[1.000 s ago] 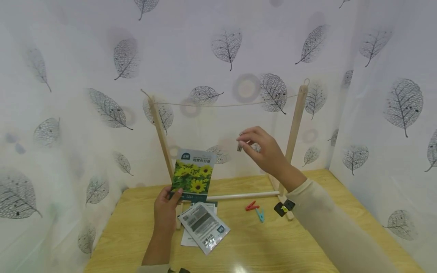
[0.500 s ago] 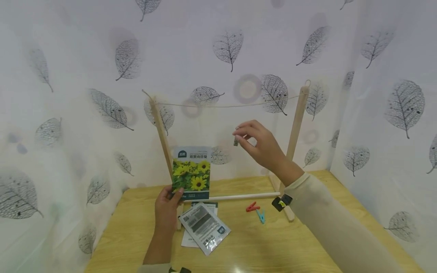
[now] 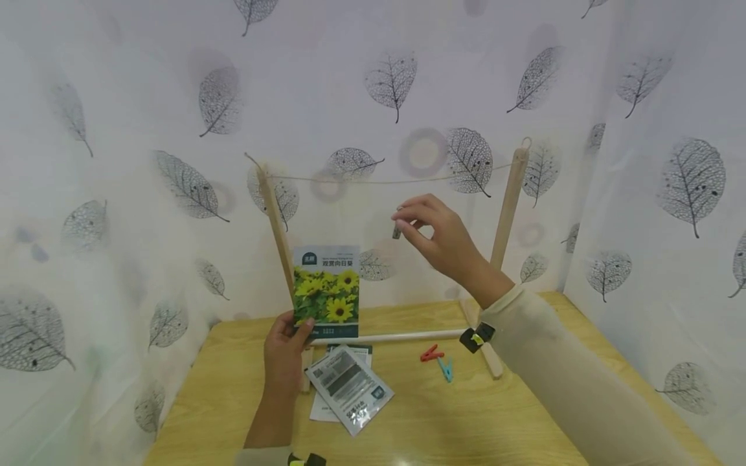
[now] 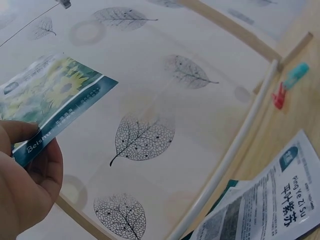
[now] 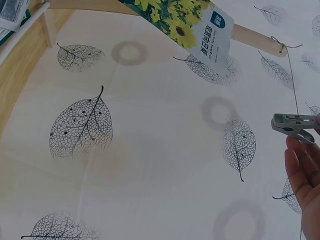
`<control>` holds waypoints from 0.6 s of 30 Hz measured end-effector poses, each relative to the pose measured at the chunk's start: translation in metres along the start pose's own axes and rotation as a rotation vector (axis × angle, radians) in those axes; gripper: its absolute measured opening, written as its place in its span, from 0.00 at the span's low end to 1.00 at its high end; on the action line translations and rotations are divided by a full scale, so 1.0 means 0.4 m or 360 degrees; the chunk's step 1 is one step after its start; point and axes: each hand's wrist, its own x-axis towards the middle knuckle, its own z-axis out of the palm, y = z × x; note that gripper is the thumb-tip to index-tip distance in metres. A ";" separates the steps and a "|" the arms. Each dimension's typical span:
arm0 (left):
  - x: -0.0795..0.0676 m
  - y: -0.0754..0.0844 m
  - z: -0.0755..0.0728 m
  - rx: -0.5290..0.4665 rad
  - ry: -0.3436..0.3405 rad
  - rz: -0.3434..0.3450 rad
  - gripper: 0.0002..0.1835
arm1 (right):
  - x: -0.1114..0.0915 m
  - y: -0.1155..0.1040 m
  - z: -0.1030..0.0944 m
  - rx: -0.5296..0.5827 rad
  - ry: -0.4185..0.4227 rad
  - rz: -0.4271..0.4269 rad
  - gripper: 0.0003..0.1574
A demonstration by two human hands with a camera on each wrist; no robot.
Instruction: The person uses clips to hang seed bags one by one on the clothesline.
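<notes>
My left hand [image 3: 282, 349] pinches the lower left corner of a seed packet [image 3: 326, 291] printed with yellow sunflowers, holding it upright in front of the frame's left post. In the left wrist view the thumb lies on the packet's dark green bottom band. To the right and higher up, my right hand [image 3: 437, 236] pinches a grey clothespin [image 5: 295, 126] between thumb and fingers. This clothespin is below the thin string [image 3: 373, 182] and apart from the packet. The string runs between the tops of two wooden posts [image 3: 508, 207].
More seed packets [image 3: 350, 388] lie overlapped on the wooden table [image 3: 443, 427], below the left hand. A red clothespin [image 3: 431, 353] and a blue clothespin [image 3: 445, 369] lie to their right. A white rod [image 3: 408, 336] joins the posts low down. A leaf-print curtain [image 3: 373, 84] hangs behind.
My right hand has moved up and to the left with the grey clothespin. The sunflower packet has turned more upright and risen slightly in my left hand.
</notes>
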 end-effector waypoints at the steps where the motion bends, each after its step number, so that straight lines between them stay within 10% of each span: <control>1: 0.000 0.002 0.000 0.0003 -0.0007 -0.0003 0.18 | 0.004 -0.001 -0.001 0.0006 0.0000 0.0007 0.10; 18: 0.014 0.008 0.000 -0.0075 -0.0044 -0.0017 0.19 | 0.091 -0.039 -0.011 0.0011 -0.0026 0.0044 0.11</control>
